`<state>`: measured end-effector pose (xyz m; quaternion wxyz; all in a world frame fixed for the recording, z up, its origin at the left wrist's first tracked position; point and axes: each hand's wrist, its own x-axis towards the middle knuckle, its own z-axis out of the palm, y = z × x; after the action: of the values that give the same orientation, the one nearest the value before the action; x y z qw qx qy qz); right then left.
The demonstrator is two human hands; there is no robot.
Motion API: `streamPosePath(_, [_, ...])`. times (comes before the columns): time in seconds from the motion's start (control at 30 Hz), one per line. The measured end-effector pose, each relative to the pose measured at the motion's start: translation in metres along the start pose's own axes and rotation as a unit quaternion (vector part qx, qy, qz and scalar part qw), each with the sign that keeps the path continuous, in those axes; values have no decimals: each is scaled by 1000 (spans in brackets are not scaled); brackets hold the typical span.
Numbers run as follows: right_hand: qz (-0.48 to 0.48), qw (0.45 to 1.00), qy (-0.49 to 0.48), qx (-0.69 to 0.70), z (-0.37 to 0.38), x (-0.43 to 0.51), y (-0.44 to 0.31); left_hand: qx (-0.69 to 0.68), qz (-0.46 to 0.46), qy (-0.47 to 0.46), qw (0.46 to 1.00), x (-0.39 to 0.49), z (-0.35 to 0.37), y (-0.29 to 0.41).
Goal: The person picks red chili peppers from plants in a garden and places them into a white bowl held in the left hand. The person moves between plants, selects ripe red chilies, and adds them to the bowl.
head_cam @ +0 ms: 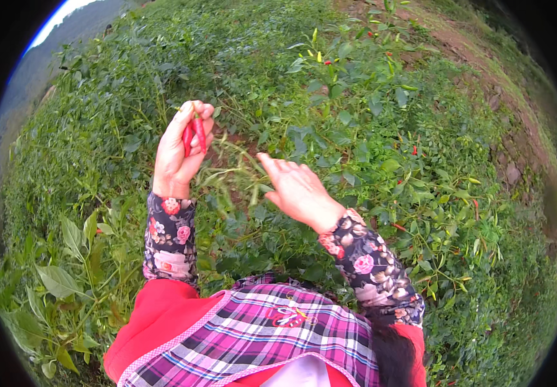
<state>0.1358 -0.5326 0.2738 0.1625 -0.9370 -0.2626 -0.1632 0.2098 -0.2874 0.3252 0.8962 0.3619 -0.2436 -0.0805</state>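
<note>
My left hand [181, 147] is raised in front of me, its fingers curled around red chili peppers [200, 133]. At least two peppers show against the palm, with a pale stem end sticking out by the fingertips. To its right and a bit lower, my right hand [302, 191] reaches over the plants, back upward, fingers fairly straight and thumb apart. Its palm side is hidden, and no pepper shows in it. Between the hands a thin green pepper branch [239, 169] looks blurred; whether the right fingers touch it cannot be made out.
Dense chili plants surround me. Red and yellow-green peppers [319, 57] hang on a tall plant ahead, and more peppers [463, 285] hang at right. Broad leaves [60, 280] rise close at lower left. An earthen bank [510, 169] with stones runs along the right.
</note>
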Motion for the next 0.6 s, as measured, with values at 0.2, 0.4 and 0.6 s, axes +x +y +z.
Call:
streamPosePath(0.2, [66, 992, 1, 106, -67, 10, 49, -62, 42, 23, 997, -18, -33, 21])
streamPosePath(0.4, [377, 891, 143, 209, -87, -16, 236, -134, 61, 125, 981, 7, -68, 7])
streamPosePath(0.6, [404, 812, 215, 363, -82, -6, 278, -86, 39, 144, 985, 8, -39, -1])
